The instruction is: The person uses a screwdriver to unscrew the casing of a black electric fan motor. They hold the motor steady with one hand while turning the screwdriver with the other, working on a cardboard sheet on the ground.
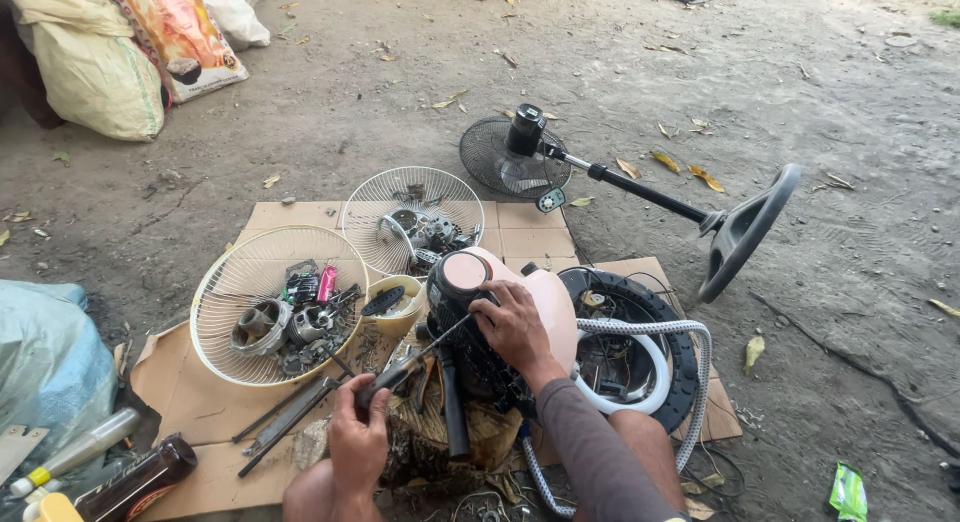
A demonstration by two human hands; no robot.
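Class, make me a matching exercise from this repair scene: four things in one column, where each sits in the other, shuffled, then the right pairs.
Things:
1. screwdriver
2. pink-and-black motor housing
3. black standing fan
4. white fan grille nearest the left hand

Places:
A. lying on the bare dirt beyond the cardboard
B. under the right hand
C. gripped in the left hand
D. on the cardboard, holding loose metal parts

Pairs: 1-C, 2-B, 3-A, 4-D
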